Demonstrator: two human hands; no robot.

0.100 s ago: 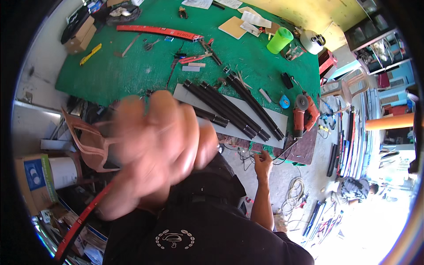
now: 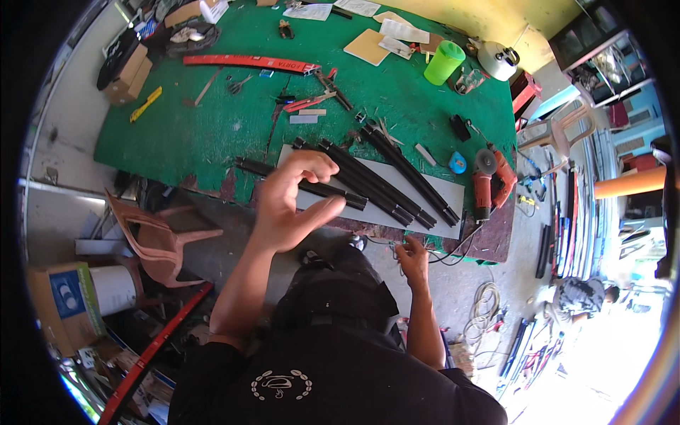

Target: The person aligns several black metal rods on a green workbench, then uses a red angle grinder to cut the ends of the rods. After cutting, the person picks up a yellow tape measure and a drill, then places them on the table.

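A: How are the 2 hands seen?

B: The left hand [image 2: 294, 202] is raised above the black rods [image 2: 368, 177], fingers loosely curled, nothing grasped. The right hand [image 2: 413, 256] is lowered by the front edge of the green table [image 2: 212, 127], beside thin wires [image 2: 453, 251]; its grip cannot be told.

A: Where are the rods laid?

B: On a grey sheet [image 2: 443, 190], near an orange angle grinder [image 2: 492, 180].

Rods [image 2: 368, 177] on table [image 2: 212, 134], grinder [image 2: 489, 180] right.
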